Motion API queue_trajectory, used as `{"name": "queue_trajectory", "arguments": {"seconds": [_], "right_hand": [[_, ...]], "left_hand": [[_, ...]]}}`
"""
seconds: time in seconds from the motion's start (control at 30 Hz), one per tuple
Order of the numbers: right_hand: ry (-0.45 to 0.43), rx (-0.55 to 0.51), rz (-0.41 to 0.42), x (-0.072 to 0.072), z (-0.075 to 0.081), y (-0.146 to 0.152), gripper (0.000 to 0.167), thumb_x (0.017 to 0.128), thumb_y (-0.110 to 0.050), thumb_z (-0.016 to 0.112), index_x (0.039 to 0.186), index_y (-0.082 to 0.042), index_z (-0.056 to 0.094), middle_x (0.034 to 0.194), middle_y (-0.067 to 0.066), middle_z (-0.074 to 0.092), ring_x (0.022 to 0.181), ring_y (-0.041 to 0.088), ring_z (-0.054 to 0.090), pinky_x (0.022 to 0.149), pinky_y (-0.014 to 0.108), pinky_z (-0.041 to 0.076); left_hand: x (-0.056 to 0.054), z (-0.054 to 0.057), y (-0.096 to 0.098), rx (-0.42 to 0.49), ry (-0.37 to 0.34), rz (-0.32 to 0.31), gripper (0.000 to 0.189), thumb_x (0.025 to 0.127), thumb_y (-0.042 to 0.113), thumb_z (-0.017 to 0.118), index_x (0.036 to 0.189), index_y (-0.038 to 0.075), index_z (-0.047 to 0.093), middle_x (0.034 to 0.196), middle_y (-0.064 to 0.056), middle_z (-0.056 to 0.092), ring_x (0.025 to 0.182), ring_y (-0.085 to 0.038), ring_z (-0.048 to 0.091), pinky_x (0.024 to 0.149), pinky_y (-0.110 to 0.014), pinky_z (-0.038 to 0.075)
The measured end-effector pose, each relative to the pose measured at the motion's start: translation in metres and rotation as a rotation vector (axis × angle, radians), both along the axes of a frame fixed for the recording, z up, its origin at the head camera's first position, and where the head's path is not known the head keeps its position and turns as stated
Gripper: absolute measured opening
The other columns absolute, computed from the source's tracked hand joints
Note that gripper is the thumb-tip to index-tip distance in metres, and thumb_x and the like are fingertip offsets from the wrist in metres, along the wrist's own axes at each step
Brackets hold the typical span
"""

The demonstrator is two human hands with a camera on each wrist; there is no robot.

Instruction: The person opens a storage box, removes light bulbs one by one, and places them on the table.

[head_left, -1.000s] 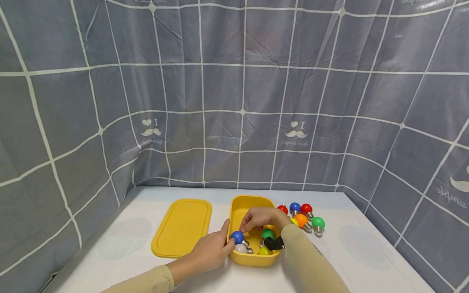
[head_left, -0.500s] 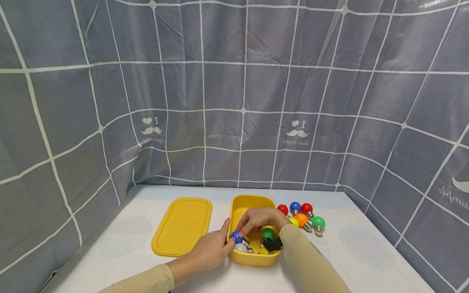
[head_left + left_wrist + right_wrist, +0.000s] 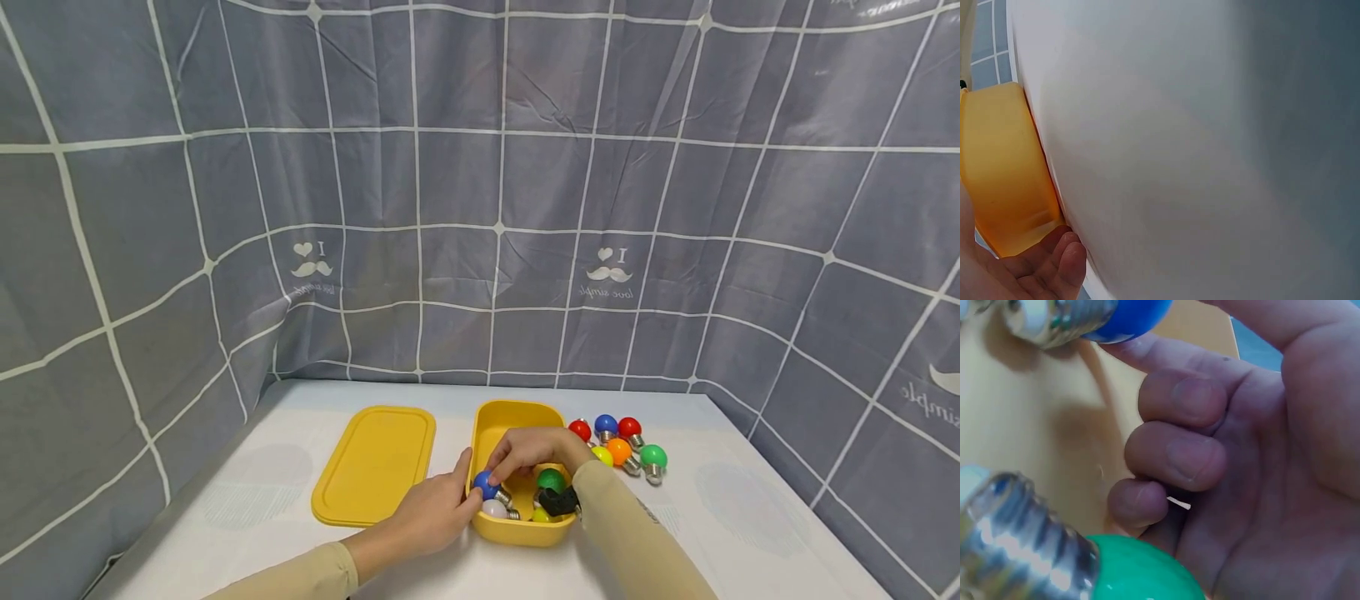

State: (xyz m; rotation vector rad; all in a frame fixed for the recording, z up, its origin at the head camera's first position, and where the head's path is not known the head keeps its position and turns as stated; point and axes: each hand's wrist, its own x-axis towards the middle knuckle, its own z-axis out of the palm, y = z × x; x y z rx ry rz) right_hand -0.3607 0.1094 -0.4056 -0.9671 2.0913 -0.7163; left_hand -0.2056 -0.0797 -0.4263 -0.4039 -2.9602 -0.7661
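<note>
My right hand (image 3: 528, 448) reaches into a yellow plastic box (image 3: 498, 417) and pinches a blue light bulb (image 3: 483, 483) by its round glass near the left wall. In the right wrist view, the blue bulb (image 3: 1138, 319) lies against the index finger, its other fingers curled. My left hand (image 3: 435, 510) holds the box's left side, thumb at the rim and index finger along the wall. The left wrist view shows this hand (image 3: 1041, 269) with its fingertips low by the box (image 3: 1010, 156). Beside the blue bulb lie a white bulb (image 3: 492, 509), a green bulb (image 3: 551, 479) and a yellow bulb (image 3: 540, 516).
A yellow lid (image 3: 375, 465) lies flat left of the box. Several coloured bulbs are grouped right of it, among them an orange bulb (image 3: 619, 451) and a green bulb (image 3: 654, 457). A grey checked curtain (image 3: 457, 275) hangs around the white table (image 3: 720, 533).
My right hand's fingertips have moved slightly left and down onto the blue bulb, which they were beside a second ago. The left hand has stayed at the box wall.
</note>
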Motion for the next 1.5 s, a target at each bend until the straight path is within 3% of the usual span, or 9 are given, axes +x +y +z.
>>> {"name": "queue_trajectory", "arguments": {"seconds": [0.2, 0.33, 0.67, 0.8, 0.93, 1.07, 1.3, 1.4, 1.5], "right_hand": [[0.046, -0.063, -0.007, 0.000, 0.005, 0.004, 0.017, 0.090, -0.034, 0.073, 0.100, -0.023, 0.080, 0.065, 0.006, 0.051, 0.052, 0.020, 0.036, 0.052, 0.027, 0.032], [0.101, -0.098, -0.031, 0.000, 0.011, 0.008, 0.020, 0.089, -0.037, 0.073, 0.101, -0.023, 0.080, 0.072, 0.017, 0.057, 0.051, 0.019, 0.036, 0.052, 0.028, 0.032], [0.202, -0.140, -0.177, 0.002, 0.027, 0.027, 0.030, 0.087, -0.045, 0.073, 0.108, -0.025, 0.078, 0.091, 0.027, 0.065, 0.059, 0.018, 0.043, 0.058, 0.027, 0.035], [0.213, -0.183, -0.212, 0.002, 0.034, 0.038, 0.035, 0.088, -0.043, 0.073, 0.114, -0.019, 0.076, 0.096, 0.024, 0.068, 0.062, 0.016, 0.044, 0.059, 0.025, 0.036], [0.231, -0.191, -0.248, 0.004, 0.040, 0.053, 0.037, 0.089, -0.042, 0.073, 0.116, -0.018, 0.075, 0.080, 0.013, 0.064, 0.054, 0.015, 0.039, 0.051, 0.025, 0.034], [0.234, -0.201, -0.297, 0.007, 0.044, 0.069, 0.037, 0.090, -0.042, 0.072, 0.116, -0.017, 0.075, 0.078, 0.011, 0.061, 0.049, 0.017, 0.036, 0.047, 0.026, 0.035], [0.266, -0.223, -0.385, 0.011, 0.044, 0.096, 0.040, 0.092, -0.042, 0.071, 0.117, -0.011, 0.073, 0.088, 0.007, 0.069, 0.074, 0.025, 0.058, 0.066, 0.032, 0.052], [0.283, -0.228, -0.409, 0.014, 0.044, 0.107, 0.040, 0.093, -0.042, 0.070, 0.118, -0.010, 0.072, 0.088, 0.005, 0.071, 0.085, 0.032, 0.062, 0.075, 0.038, 0.053], [0.305, -0.217, -0.433, 0.018, 0.043, 0.118, 0.040, 0.094, -0.042, 0.069, 0.118, -0.011, 0.072, 0.088, 0.006, 0.071, 0.089, 0.036, 0.061, 0.076, 0.039, 0.052]], "left_hand": [[0.001, -0.002, 0.000, 0.022, -0.009, -0.006, 0.073, 0.102, 0.042, 0.045, 0.159, 0.000, 0.024, 0.065, 0.006, 0.046, 0.053, -0.010, 0.044, 0.051, -0.028, 0.035], [0.001, -0.003, -0.001, 0.013, 0.000, -0.015, 0.071, 0.102, 0.039, 0.045, 0.159, 0.001, 0.024, 0.066, 0.007, 0.048, 0.059, -0.008, 0.048, 0.055, -0.028, 0.038], [0.001, -0.002, -0.001, -0.010, 0.021, -0.006, 0.070, 0.103, 0.039, 0.044, 0.159, 0.001, 0.024, 0.067, 0.008, 0.049, 0.065, -0.008, 0.051, 0.059, -0.029, 0.040], [0.000, -0.001, -0.001, -0.014, 0.018, -0.003, 0.070, 0.103, 0.039, 0.044, 0.159, 0.001, 0.025, 0.066, 0.007, 0.049, 0.064, -0.008, 0.050, 0.059, -0.029, 0.040], [0.000, 0.000, -0.002, -0.021, 0.023, -0.004, 0.070, 0.103, 0.039, 0.044, 0.158, 0.001, 0.025, 0.067, 0.008, 0.049, 0.064, -0.008, 0.050, 0.059, -0.029, 0.040], [0.001, 0.002, -0.002, -0.018, 0.028, -0.009, 0.069, 0.103, 0.039, 0.044, 0.158, 0.001, 0.025, 0.067, 0.007, 0.049, 0.064, -0.008, 0.049, 0.059, -0.029, 0.040], [0.002, 0.003, -0.003, -0.018, 0.043, -0.018, 0.069, 0.103, 0.039, 0.043, 0.158, 0.001, 0.025, 0.068, 0.007, 0.049, 0.063, -0.009, 0.048, 0.057, -0.029, 0.038], [0.002, 0.002, -0.002, -0.019, 0.040, -0.016, 0.069, 0.103, 0.038, 0.042, 0.158, 0.001, 0.025, 0.070, 0.008, 0.051, 0.064, -0.009, 0.049, 0.058, -0.029, 0.039], [0.001, 0.001, -0.002, -0.015, 0.031, -0.013, 0.068, 0.104, 0.038, 0.042, 0.158, 0.000, 0.025, 0.072, 0.008, 0.052, 0.065, -0.009, 0.051, 0.059, -0.029, 0.040]]}}
